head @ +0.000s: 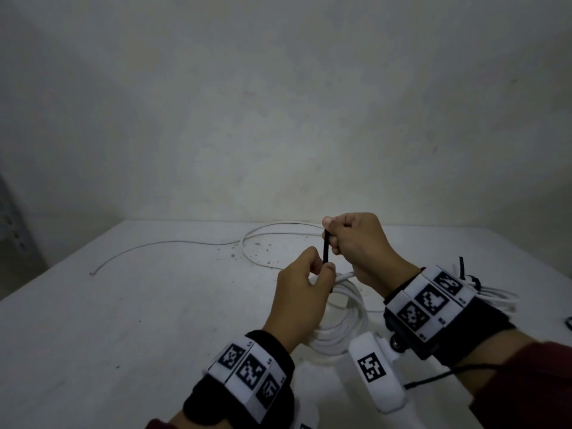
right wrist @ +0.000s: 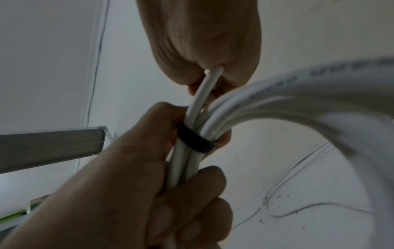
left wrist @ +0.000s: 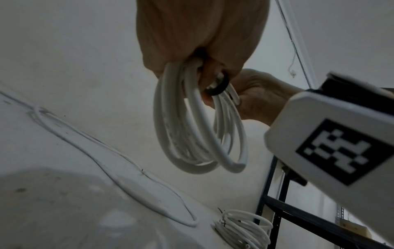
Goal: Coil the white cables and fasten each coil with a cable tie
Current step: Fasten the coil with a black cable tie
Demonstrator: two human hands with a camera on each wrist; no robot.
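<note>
Dusty white table (head: 123, 320) beside metal shelving (left wrist: 298, 217).

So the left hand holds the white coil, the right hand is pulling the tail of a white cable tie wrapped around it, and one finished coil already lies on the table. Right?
Not quite: the cable tie is black, not white, as the right wrist view shows. The rest stands: the left hand holds the white coil, the right hand pulls the tie's tail, and a finished coil lies on the table.

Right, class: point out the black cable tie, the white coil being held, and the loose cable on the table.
black cable tie (right wrist: 195, 139): right wrist view, band wrapped round the strands.
white coil (left wrist: 192, 134): left wrist view, hanging loops.
loose cable (head: 161, 243): head view, straight run on the table.
</note>
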